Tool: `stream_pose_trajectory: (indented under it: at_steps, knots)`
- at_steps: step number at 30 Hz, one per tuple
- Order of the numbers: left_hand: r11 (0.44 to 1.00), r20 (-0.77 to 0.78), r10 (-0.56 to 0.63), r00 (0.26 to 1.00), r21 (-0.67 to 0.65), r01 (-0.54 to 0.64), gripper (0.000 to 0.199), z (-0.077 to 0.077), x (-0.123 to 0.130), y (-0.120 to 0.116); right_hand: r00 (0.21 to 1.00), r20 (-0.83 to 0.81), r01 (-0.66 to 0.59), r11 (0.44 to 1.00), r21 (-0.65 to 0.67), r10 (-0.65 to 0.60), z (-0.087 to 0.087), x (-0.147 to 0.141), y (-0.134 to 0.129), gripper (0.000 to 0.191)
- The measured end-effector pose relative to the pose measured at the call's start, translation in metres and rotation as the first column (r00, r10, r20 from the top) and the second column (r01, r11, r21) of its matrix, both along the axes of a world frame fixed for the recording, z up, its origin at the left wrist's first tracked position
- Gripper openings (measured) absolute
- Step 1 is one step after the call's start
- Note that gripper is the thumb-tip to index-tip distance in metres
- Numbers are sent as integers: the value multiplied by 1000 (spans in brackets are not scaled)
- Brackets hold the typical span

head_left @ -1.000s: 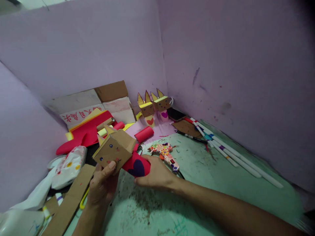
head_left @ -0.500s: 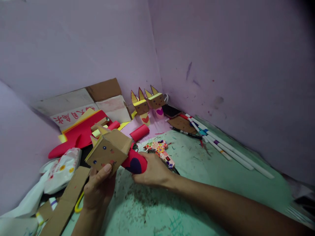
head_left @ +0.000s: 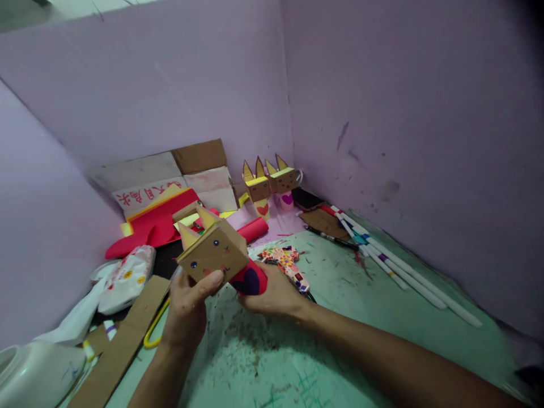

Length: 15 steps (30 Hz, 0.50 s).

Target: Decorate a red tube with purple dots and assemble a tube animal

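A cardboard box head [head_left: 216, 255] with two pointed ears and a drawn face is tilted over the table. My left hand [head_left: 189, 309] grips its lower edge, thumb on the face side. Against the head's right side sits a red paper tube [head_left: 250, 280] bearing a dark heart, with my right hand [head_left: 276, 292] wrapped round it. Whether head and tube are joined cannot be seen. Two similar figures stand behind, one with a red heart [head_left: 262, 208] and one with a purple heart [head_left: 287, 199].
A floral glue gun [head_left: 284, 260] lies beyond my right hand. White sticks [head_left: 408, 272] and a black pen [head_left: 331, 237] lie at right. Left are a cardboard strip [head_left: 123, 345], yellow-handled scissors [head_left: 152, 337], a plastic bag [head_left: 127, 280], red paper [head_left: 153, 221] and a white container [head_left: 46, 374].
The view has shifted, so the scene sits further right. The box head has turned a little and sits closer against the red tube, covering more of it. Both hands keep their hold.
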State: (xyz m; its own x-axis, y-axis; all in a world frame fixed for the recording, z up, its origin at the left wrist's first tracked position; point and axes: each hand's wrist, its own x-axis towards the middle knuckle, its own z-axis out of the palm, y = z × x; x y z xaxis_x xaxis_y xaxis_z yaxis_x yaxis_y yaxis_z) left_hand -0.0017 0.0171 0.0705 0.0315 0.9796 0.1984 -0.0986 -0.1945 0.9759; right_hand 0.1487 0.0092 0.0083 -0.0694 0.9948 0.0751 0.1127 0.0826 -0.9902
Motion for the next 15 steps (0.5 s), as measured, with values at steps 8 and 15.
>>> stream_pose_trajectory:
  at_steps: [8,15]
  knots:
    - [978,-19,-184,983,100,185,110,-8,0,-1,967,-247,-54,998,41,63,10,0,2,28]
    - [940,-42,-337,940,40,339,94,-62,8,0,958,-288,45,991,126,-7,7,1,-1,38]
